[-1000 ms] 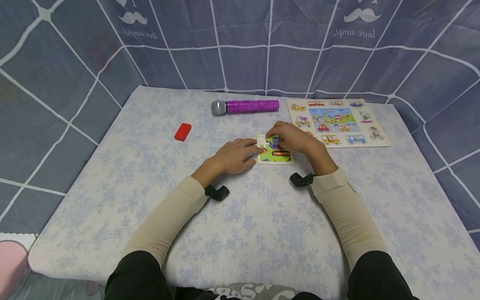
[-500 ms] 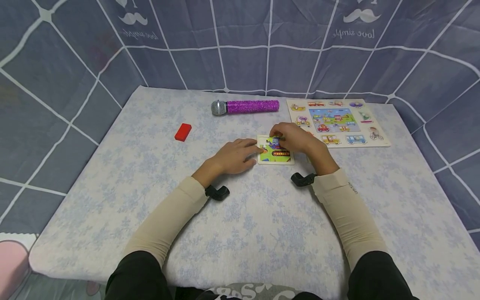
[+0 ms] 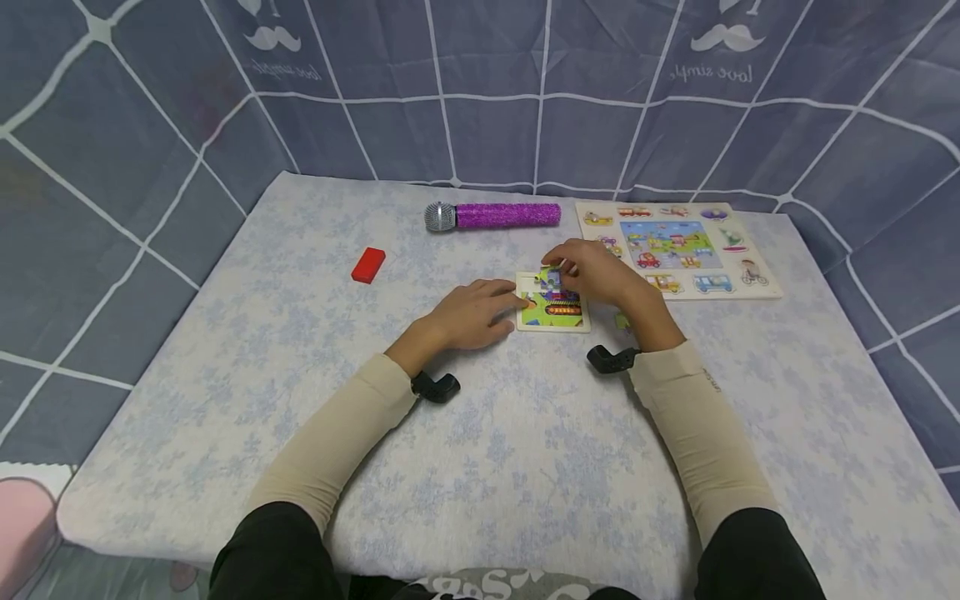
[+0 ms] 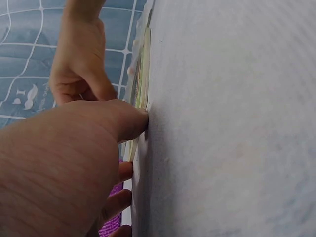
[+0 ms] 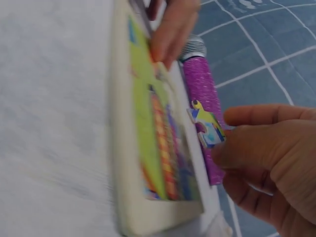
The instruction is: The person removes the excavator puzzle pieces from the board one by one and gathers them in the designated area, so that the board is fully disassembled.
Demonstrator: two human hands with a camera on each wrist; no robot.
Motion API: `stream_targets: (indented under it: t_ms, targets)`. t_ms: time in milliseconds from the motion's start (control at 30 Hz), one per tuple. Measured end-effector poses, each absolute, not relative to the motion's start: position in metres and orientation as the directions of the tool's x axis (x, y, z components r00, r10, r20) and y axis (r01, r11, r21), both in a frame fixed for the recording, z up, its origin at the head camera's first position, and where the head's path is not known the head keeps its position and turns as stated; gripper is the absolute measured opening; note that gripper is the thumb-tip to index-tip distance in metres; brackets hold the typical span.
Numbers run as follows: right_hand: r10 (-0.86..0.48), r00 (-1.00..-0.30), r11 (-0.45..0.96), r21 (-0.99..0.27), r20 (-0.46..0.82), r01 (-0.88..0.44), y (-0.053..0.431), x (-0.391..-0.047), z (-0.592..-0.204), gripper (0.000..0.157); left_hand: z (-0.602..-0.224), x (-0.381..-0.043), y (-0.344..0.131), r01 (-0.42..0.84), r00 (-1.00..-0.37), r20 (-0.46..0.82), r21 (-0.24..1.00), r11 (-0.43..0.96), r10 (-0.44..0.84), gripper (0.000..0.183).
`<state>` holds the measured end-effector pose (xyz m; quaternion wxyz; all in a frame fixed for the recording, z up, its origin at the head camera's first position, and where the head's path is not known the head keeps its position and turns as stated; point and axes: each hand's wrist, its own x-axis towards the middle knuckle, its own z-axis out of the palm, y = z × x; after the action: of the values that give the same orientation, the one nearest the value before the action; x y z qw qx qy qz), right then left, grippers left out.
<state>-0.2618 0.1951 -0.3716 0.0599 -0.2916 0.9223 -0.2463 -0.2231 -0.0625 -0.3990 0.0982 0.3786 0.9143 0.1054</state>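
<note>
The pale, blue-patterned tabletop (image 3: 480, 483) filled the lower frame. Right of centre, the left hand (image 3: 468, 317) rested relaxed fingers on a small puzzle board (image 3: 551, 328). Just beyond, the right hand (image 3: 596, 271) pinched a puzzle piece (image 5: 213, 131); half a second earlier its fingers were lower over the picture, so the piece seemed freed from the board. A purple microphone (image 3: 508, 216) lay at upper centre.

On our blue-mottled worktop (image 3: 517, 467) we see a red block (image 3: 368, 265), purple microphone (image 3: 495, 216), small puzzle tray (image 3: 553, 328), larger picture board (image 3: 727, 265) and loose piece (image 3: 622, 322).
</note>
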Motion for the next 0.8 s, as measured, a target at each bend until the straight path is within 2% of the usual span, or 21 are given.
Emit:
stream_targets:
  t_ms: [133, 333, 467, 633, 800]
  targets:
    - [-0.551, -0.831, 0.679, -0.538, 0.079, -0.501, 0.203, -0.261, -0.368, 0.031, -0.401, -0.222, -0.064, 0.669, -0.695, -0.103, 0.268, 0.693, 0.711, 0.047]
    - [-0.571, -0.799, 0.609, -0.557, 0.187, -0.565, 0.23, -0.25, -0.365, 0.026, -0.402, -0.221, -0.066, 0.658, -0.706, -0.107, 0.266, 0.705, 0.7, 0.047]
    - [-0.504, -0.851, 0.651, -0.583, 0.145, -0.485, 0.261, -0.233, -0.365, 0.025, -0.401, -0.221, -0.064, 0.66, -0.704, -0.113, 0.261, 0.705, 0.701, 0.047]
    - [-0.395, -0.916, 0.759, -0.54, 0.064, -0.365, 0.303, -0.212, -0.371, 0.026, -0.4, -0.223, -0.059, 0.666, -0.701, -0.112, 0.252, 0.702, 0.705, 0.047]
    - [-0.397, -0.917, 0.784, -0.507, 0.034, -0.358, 0.329, -0.201, -0.382, 0.024, -0.401, -0.223, -0.06, 0.655, -0.715, -0.119, 0.229, 0.72, 0.689, 0.047]
